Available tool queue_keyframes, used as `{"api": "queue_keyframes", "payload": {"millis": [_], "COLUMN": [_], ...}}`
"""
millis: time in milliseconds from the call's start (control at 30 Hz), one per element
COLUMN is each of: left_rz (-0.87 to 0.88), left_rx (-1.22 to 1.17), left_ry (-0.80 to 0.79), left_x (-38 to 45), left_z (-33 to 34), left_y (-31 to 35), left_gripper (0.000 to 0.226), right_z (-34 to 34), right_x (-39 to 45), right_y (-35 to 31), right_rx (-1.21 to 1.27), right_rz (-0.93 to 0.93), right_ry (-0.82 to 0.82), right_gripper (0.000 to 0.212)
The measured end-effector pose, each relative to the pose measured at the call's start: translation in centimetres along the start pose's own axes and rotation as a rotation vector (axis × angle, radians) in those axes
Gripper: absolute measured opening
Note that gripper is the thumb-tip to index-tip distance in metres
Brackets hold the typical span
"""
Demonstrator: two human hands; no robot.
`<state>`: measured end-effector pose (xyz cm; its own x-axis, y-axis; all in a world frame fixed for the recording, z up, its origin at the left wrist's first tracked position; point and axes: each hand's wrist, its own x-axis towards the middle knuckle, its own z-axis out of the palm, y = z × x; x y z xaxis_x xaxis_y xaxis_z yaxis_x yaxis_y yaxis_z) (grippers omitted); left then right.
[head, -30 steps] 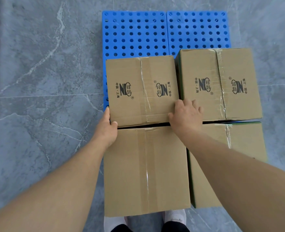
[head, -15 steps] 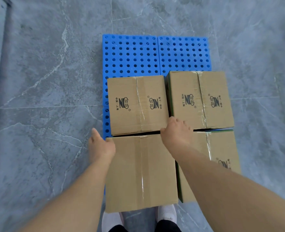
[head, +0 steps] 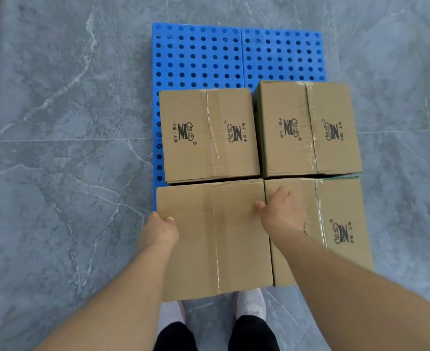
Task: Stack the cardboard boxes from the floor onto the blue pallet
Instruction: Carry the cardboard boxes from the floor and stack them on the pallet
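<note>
Four taped cardboard boxes sit in a two-by-two block on the blue pallet (head: 198,57). The far-left box (head: 209,135) and far-right box (head: 307,127) show printed logos. The plain-topped near-left box (head: 216,239) touches the near-right box (head: 340,224). My left hand (head: 159,230) clasps the near-left box's left edge, thumb on top and fingers down the side. Over the seam between the two near boxes lies my right hand (head: 279,211), its thumb on the near-left box's right edge and its fingers on the near-right box's top.
The far half of the pallet shows its bare perforated surface. Grey marble floor tiles (head: 57,173) surround the pallet on every side. My feet in white shoes (head: 249,300) stand just behind the near-left box.
Both hands have come off the far-left box's near edge and drawn back toward me onto the near-left box. The camera view has pulled back and higher.
</note>
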<state>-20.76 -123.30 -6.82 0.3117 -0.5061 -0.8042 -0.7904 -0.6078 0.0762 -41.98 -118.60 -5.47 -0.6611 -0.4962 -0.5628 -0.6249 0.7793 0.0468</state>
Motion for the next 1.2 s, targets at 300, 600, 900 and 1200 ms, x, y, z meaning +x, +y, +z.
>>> {"api": "queue_keyframes", "payload": {"millis": [300, 600, 900, 1200], "left_rz": [0.078, 0.36, 0.301, 0.045], "left_rx": [0.002, -0.052, -0.092, -0.327], "left_ry": [0.002, 0.089, 0.262, 0.536], "left_x": [-1.4, -11.3, -23.8, -37.7], "left_z": [-1.3, -8.3, -14.4, -17.1], "left_y": [0.4, 0.3, -6.0, -16.7], "left_gripper": [0.059, 0.061, 0.066, 0.071], "right_z": [-1.5, -9.9, -17.8, -22.6], "right_x": [-1.5, -10.3, -22.4, -37.0], "right_y": [-0.9, -4.4, -4.7, -4.3], "right_rx": [0.007, 0.004, -0.134, -0.249], "right_rz": [-0.105, -0.336, -0.626, -1.122], "right_ry": [-0.03, 0.022, 0.027, 0.106], "right_gripper": [0.047, 0.037, 0.038, 0.046]}}
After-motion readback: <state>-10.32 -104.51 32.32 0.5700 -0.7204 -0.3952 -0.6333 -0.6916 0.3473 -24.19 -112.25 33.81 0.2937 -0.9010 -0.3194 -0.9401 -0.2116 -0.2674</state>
